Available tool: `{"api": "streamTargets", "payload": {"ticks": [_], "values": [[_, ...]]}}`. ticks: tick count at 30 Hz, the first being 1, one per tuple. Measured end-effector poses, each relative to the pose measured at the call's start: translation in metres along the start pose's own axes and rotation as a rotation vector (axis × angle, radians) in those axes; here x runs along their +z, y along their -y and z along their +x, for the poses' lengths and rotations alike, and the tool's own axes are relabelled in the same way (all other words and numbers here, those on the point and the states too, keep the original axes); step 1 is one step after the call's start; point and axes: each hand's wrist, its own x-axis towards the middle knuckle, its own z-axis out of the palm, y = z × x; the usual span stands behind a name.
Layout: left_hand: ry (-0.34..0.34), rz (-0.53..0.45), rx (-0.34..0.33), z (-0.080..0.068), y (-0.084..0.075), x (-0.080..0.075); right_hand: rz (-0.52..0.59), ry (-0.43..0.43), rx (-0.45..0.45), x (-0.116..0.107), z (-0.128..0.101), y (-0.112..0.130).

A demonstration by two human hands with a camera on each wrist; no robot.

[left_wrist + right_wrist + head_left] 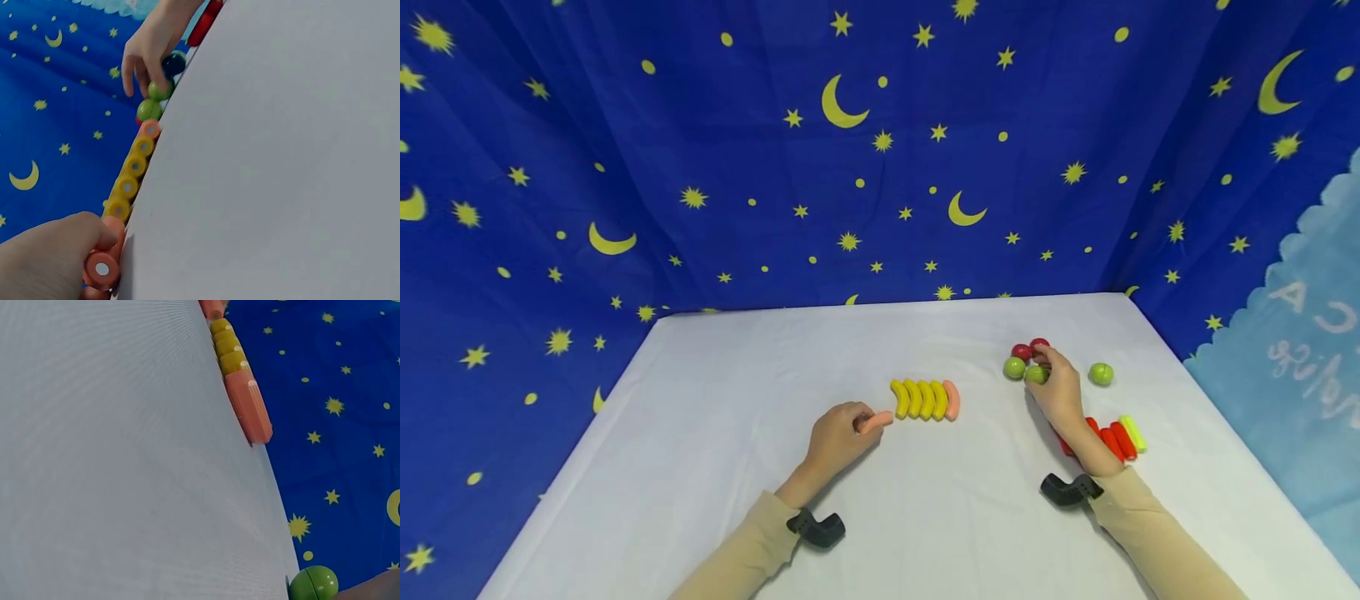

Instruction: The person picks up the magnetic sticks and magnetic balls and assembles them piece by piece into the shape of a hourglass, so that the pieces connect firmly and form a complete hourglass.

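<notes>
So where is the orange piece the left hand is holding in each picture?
Head: the held orange piece sits left of centre, beside the yellow row.
Left wrist: bottom left, in the left hand's grip.
Right wrist: cannot tell; one orange end shows at the top edge.
Shared landmark: the yellow row.

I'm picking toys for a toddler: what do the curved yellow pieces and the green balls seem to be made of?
The curved yellow pieces look like moulded plastic, smooth and evenly coloured, with small pale discs set in their ends, possibly magnets. The green balls look like glossy hard plastic: one shows bright highlights and a seam in the right wrist view. Painted wood can't be ruled out.
</notes>
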Motion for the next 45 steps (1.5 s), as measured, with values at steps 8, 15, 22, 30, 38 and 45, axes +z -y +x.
{"api": "streamTargets", "payload": {"ticks": [8, 15, 22, 30, 38, 45], "values": [[-0.038, -0.065, -0.102, -0.003, -0.005, -0.002, 0.089, -0.047, 0.043, -0.002, -0.001, 0.012], [-0.023, -0.059, -0.130, -0.003, -0.005, -0.006, 0.148, 0.005, 0.007, 0.007, -0.009, 0.036], [0.040, -0.007, -0.080, -0.001, -0.004, -0.005, 0.312, 0.173, -0.028, 0.033, -0.028, 0.069], [0.106, 0.050, 0.000, 0.001, -0.003, -0.004, 0.564, 0.442, -0.087, 0.079, -0.048, 0.106], [0.176, 0.020, -0.043, 0.002, -0.005, 0.001, 0.726, 0.608, -0.088, 0.110, -0.059, 0.107], [0.193, 0.002, 0.045, 0.002, -0.003, -0.001, 0.714, 0.582, -0.063, 0.117, -0.058, 0.105]]}}
